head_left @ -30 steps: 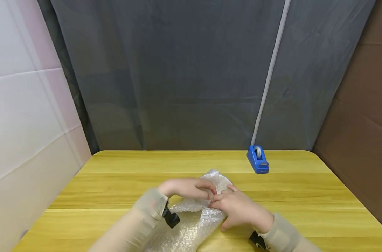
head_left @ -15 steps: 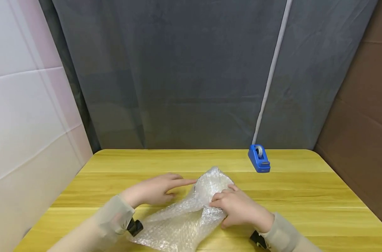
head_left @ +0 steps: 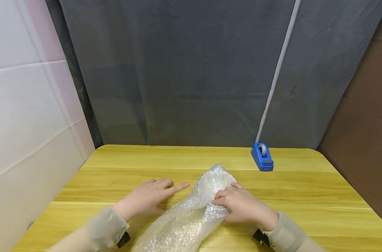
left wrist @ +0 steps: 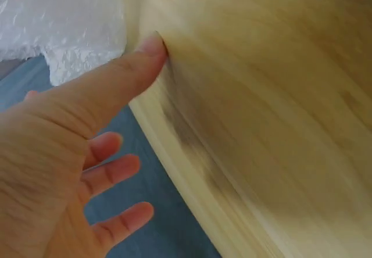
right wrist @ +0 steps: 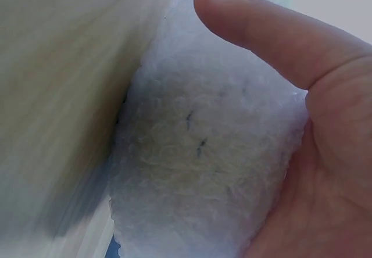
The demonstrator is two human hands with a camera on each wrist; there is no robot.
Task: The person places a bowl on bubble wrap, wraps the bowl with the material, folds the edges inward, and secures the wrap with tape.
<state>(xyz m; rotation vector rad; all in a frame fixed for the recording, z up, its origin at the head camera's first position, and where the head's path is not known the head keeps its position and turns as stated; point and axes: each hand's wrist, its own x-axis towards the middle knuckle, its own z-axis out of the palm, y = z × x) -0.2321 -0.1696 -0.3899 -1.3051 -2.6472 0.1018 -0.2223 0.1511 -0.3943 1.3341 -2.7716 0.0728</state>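
A sheet of clear bubble wrap [head_left: 178, 227] runs from the table's near side toward its middle, its far end folded over into a rounded bundle. My right hand [head_left: 244, 206] grips the right side of this bundle, fingers curled over the top. In the right wrist view the thumb lies along the wrap's side [right wrist: 197, 153], where small dark marks show; whatever is inside stays hidden. My left hand [head_left: 146, 199] is off to the left of the wrap with its index finger stretched toward it. The left wrist view shows that hand's fingers spread, holding nothing, beside the wrap [left wrist: 58, 20].
A blue tape dispenser [head_left: 262, 157] with a roll of clear tape stands near the far edge of the wooden table [head_left: 131, 157], right of centre. Grey cloth [head_left: 194, 70] hangs behind the table, with white and brown panels at the sides.
My left hand has let go of the top of the bundle and drawn back to the left. The wrap's loose left part has curled inward. My right hand keeps its grip.
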